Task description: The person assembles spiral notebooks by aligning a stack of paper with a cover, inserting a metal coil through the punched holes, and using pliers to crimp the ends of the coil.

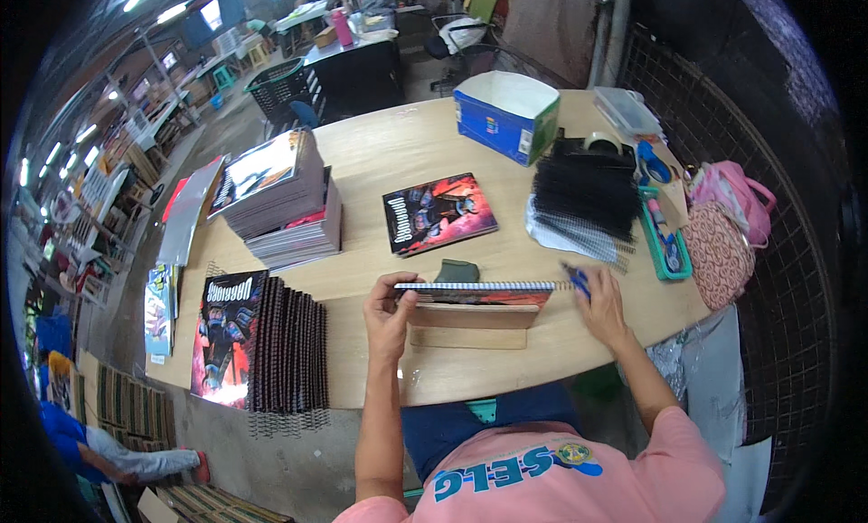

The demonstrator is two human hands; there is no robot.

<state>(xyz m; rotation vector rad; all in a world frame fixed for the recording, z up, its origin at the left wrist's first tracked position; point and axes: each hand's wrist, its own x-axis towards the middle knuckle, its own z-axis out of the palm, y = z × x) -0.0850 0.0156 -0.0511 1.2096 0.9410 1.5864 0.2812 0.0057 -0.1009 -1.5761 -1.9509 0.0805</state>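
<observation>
In front of me a book (520, 298) stands on edge, its spine up, with a wire coil threaded along the top. My left hand (389, 320) is closed round the book's left end, thumb on the near side. It rests against a wooden block stand (466, 339). My right hand (604, 304) is closed on blue-handled pliers (577, 279) at the coil's right end; the fine contact at the tip is too small to make out. Just behind the book lies a dark green object (457, 271) of unclear kind.
A single book (440, 214) lies mid-table. Stacked unbound books (276, 197) and a row of coil-bound books (289, 342) stand left. Right are black coils (586, 197), a blue box (506, 116), a green tray (667, 243) and a pink bag (731, 202). Someone (99, 446) is at lower left.
</observation>
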